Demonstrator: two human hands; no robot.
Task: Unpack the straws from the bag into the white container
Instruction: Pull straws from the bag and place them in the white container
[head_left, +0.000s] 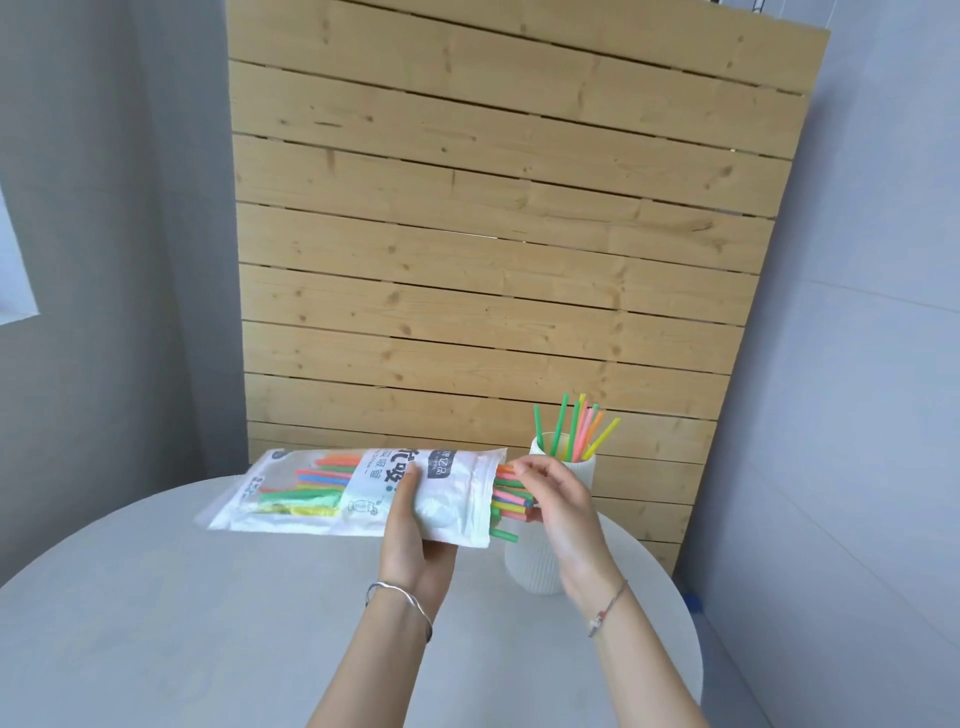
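My left hand (410, 540) holds a white plastic bag (358, 493) of coloured straws level above the table, its open mouth facing right. Several straw ends (511, 501) stick out of that mouth. My right hand (558, 504) is at the mouth, fingers closed around the protruding straw ends. Behind my right hand stands the white ribbed container (530, 561), upright, with several green, pink, orange and yellow straws (576, 431) standing in it.
A round grey table (208, 623) carries the container near its right edge. A wooden slat panel (493, 234) rises directly behind the table. Grey walls stand on both sides.
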